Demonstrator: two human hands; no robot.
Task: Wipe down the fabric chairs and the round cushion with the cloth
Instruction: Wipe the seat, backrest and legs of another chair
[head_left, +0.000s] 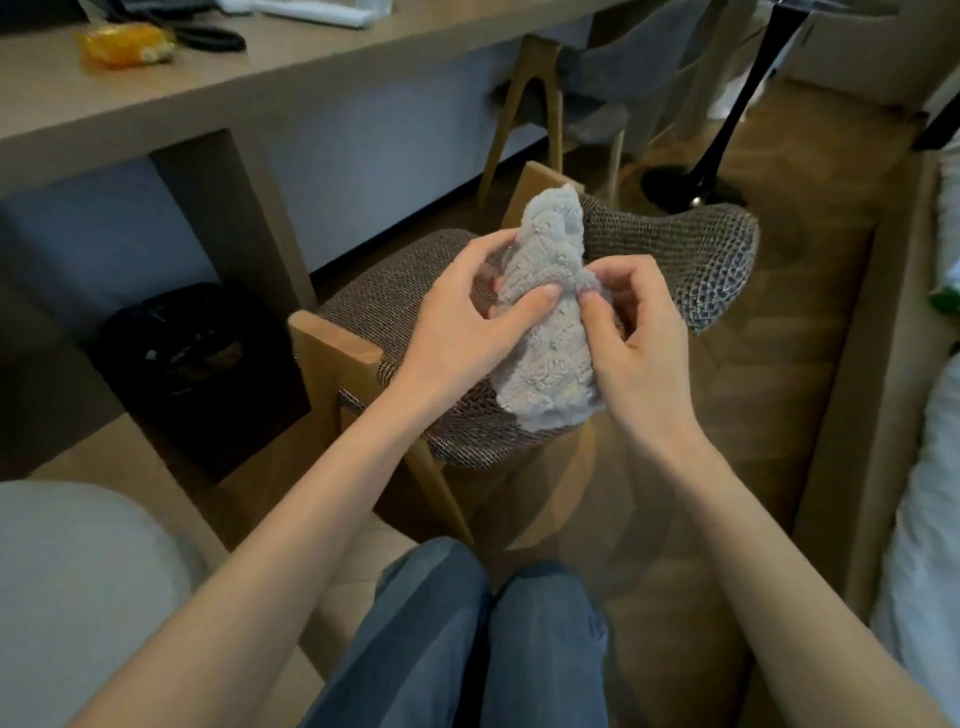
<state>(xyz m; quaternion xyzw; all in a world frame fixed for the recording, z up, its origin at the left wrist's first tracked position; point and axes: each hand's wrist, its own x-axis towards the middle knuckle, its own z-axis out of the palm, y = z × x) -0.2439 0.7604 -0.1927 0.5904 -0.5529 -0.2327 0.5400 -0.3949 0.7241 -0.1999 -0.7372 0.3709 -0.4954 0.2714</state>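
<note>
Head view: I see left hand (457, 322) and right hand (639, 338) both pinching the grey cloth (550, 338), bunched upright between them, over the woven fabric chair (395, 296) seat. Grey rounded cushion (78, 597) lower left; black bin (192, 353) under the desk (260, 67).
</note>
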